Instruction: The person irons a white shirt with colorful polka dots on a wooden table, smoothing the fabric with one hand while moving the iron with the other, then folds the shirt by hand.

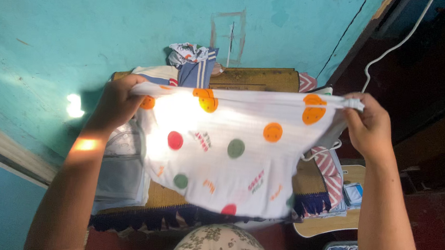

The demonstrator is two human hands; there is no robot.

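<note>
Turquoise wall [55, 27] behind. Woven mat [258, 79] with dark fringe below. White cloth [231, 152] with orange, red and green dots held up flat, stretched between both hands above mat. Grey garment [121, 170] lying at left, under cloth edge. Left hand [116, 101] closed on cloth's top left corner. Right hand [368, 126] pinched tight on top right corner. Small folded pile [193, 62] at mat's far end.
</note>
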